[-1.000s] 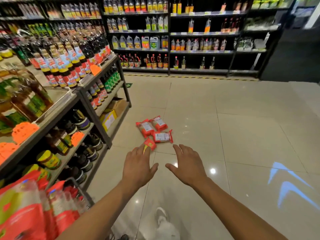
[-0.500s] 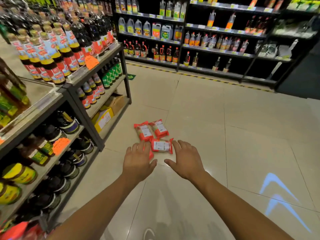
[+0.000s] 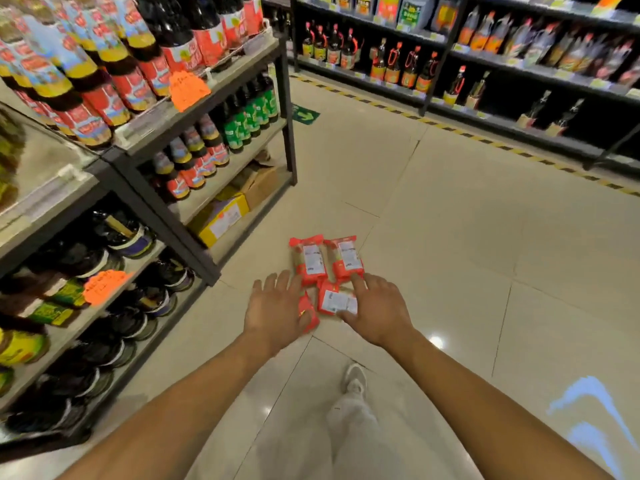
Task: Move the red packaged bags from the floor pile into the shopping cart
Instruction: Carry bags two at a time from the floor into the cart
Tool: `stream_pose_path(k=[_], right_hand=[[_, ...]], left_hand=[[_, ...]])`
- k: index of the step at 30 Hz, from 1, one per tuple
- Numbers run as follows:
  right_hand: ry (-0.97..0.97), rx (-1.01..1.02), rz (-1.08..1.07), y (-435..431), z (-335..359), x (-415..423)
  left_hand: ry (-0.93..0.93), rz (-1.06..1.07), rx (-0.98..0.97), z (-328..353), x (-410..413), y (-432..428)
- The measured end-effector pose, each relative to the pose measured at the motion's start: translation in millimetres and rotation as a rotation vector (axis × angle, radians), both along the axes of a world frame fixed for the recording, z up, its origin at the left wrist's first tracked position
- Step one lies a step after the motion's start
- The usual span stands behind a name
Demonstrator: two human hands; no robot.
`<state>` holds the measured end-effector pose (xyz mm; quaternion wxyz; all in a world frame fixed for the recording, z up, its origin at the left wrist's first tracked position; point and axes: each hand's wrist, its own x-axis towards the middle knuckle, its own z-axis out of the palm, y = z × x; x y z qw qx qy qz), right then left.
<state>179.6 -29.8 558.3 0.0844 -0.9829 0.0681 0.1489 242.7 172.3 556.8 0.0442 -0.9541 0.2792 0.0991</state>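
Glossy beige tile floor [image 3: 450,237], stocked metal shelving [image 3: 194,109]

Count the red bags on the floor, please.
4 red bags: back left, back right, one by the right hand, one beside the left hand. Others may be hidden.

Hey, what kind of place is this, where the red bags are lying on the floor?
Most likely a supermarket aisle: metal shelving racks packed with rows of labelled bottles, orange price tags clipped to shelf edges, and a yellow stock box on the bottom shelf.
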Motion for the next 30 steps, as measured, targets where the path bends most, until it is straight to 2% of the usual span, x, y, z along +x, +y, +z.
stream_pose_path(k=[5,9,12,17,23,30], right_hand=[[0.100,-0.037,0.125,-59.0,-58.2,97.8],[0.162,-0.003,0.160,-73.2,-136.9,150.9],[0.199,0.037,0.199,-69.3,-224.7,172.0],[0.257,0.046,0.211,-67.4,-391.4,197.7],[0.293,0.016,0.262,-79.2,-579.1,246.4],[0.306,-0.128,0.366,-81.0,-729.6,295.2]], left_hand=[[0.042,0.049,0.029,-58.4,84.2,-52.6],[0.102,0.125,0.029,-137.1,132.9,-72.8],[0.152,0.150,0.017,-219.7,155.4,-76.5],[0.220,0.171,0.167,-391.7,175.0,-59.4],[0.254,0.198,0.202,-580.2,191.3,-43.9],[0.359,0.167,0.239,-717.4,232.2,-49.1]])
